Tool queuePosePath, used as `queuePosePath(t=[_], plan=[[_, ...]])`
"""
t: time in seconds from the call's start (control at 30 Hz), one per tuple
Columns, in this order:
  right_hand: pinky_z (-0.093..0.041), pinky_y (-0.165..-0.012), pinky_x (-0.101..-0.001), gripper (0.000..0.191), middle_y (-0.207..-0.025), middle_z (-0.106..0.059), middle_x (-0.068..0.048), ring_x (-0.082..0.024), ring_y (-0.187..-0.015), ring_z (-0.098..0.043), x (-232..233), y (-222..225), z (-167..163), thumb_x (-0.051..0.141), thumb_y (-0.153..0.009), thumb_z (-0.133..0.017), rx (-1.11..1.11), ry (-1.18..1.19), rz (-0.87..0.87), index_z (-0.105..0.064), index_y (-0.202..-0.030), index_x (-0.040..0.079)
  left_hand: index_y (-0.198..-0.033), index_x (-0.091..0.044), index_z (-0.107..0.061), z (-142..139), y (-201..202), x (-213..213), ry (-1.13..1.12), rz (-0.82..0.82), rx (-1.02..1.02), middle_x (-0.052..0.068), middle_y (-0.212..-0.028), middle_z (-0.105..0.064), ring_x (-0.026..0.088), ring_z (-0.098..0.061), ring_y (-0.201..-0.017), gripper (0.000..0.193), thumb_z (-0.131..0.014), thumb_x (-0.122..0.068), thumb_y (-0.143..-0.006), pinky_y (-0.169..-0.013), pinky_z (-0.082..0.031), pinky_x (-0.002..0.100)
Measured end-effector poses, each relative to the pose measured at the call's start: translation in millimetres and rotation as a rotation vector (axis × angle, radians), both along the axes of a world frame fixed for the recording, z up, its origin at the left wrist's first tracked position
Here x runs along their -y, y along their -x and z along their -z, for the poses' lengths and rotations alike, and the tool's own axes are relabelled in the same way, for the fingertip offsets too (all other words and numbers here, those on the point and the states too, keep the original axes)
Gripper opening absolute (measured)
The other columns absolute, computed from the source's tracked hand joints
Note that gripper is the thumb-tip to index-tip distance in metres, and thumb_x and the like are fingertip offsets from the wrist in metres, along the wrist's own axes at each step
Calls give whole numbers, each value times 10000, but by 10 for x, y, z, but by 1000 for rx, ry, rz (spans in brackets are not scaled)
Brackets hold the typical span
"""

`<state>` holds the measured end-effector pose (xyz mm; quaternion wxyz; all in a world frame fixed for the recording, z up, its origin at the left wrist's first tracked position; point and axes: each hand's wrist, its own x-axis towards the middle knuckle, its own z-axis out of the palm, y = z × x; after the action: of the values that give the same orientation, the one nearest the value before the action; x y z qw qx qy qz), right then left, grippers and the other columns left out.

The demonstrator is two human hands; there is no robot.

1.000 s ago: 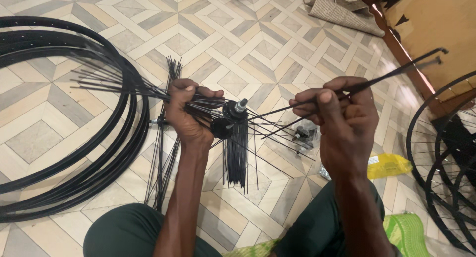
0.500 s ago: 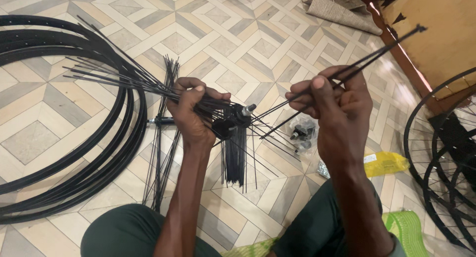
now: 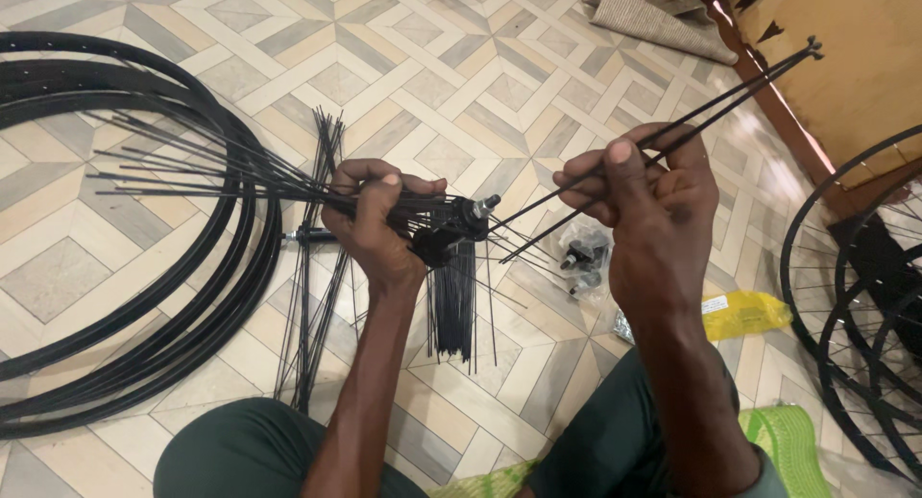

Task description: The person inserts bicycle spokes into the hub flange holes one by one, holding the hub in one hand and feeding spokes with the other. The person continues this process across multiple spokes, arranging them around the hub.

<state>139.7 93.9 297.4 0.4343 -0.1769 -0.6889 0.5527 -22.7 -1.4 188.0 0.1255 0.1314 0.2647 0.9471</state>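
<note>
Black spokes (image 3: 663,138) run up and to the right from my right hand (image 3: 643,195), whose fingers are pinched tight around them. My left hand (image 3: 379,215) is wrapped around a wheel hub (image 3: 456,224), held above the tiled floor (image 3: 461,85) between my knees, with more spokes fanning out left and hanging below it. Black rims (image 3: 144,267) lie stacked at my left, and a yellow packet (image 3: 744,315) lies at my right.

patterned tile floor (image 3: 461,66), black rims (image 3: 144,296), loose spokes (image 3: 307,296)
</note>
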Motion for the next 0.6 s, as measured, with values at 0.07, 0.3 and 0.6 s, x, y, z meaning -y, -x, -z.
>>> queuePosePath(t=[0.07, 0.3, 0.6], plan=[[-662, -784, -329, 131, -970, -717, -163, -235, -893, -759, -6, 15, 12, 125, -1109, -581, -23, 22, 18, -507, -1175, 40, -929, 52, -558, -15, -27, -3, 21, -29, -8, 217, -711, -665, 319, -719, -647, 95, -527, 0, -857, -706, -673, 458], [-653, -775, -331, 121, -970, -722, -166, -240, -891, -762, -28, -22, 42, 113, -1113, -559, 5, 33, 38, -488, -1182, 43, -945, 43, -562, -41, -90, 17, 70, -95, -30, 209, -719, -679, 331, -747, -687, 117, -524, -16, -851, -713, -671, 448], [-639, -782, -346, 173, -1005, -736, -105, -200, -923, -747, -73, 65, 11, 149, -1048, -490, 613, -312, -237, -503, -1173, 30, -937, 50, -583, 74, -8, -59, 16, 48, -41, 212, -716, -669, 329, -723, -638, 114, -559, -29, -858, -657, -654, 451]])
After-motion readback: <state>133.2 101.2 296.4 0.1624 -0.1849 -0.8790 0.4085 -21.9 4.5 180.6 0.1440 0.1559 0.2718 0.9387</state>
